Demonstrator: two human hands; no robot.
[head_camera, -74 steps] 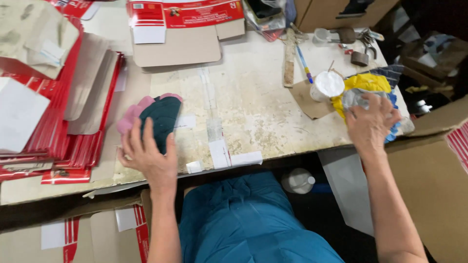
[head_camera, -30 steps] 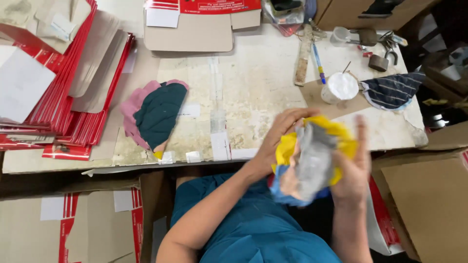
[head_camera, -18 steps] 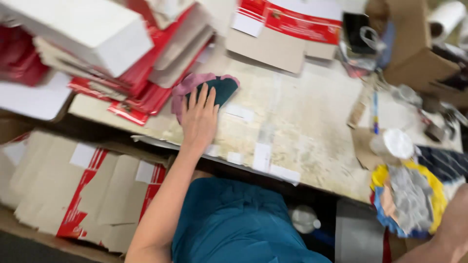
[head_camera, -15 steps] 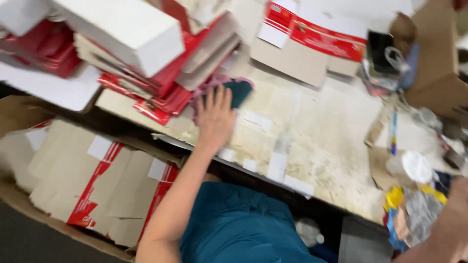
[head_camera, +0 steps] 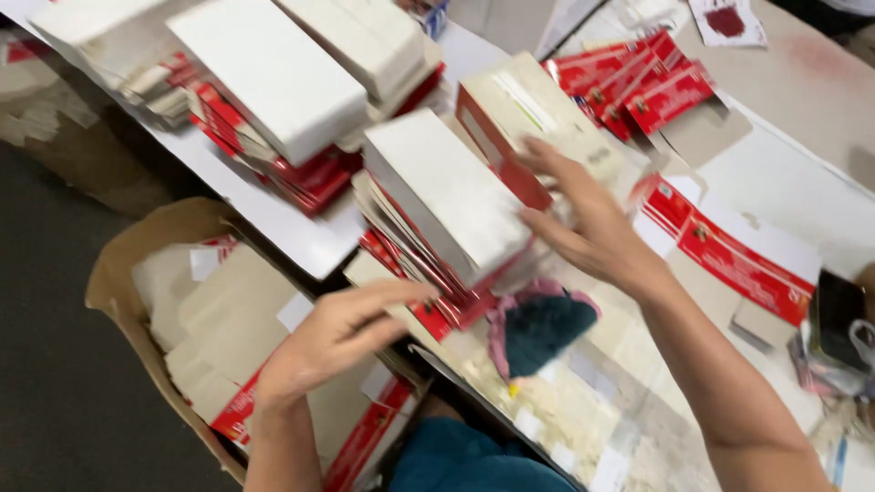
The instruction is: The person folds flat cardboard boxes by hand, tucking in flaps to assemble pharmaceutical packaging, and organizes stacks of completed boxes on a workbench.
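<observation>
Hands [head_camera: 583,223] seemingly at carton-stack [head_camera: 447,196] edges

Packing workshop. Worn, stained worktop [head_camera: 638,428] piled with stacks of flattened red-and-white cardboard cartons [head_camera: 428,200]; open brown cardboard box [head_camera: 118,273] of more flats alongside on the dark floor [head_camera: 55,392].

Dark floor [head_camera: 55,383], cluttered worktable [head_camera: 802,196]
</observation>
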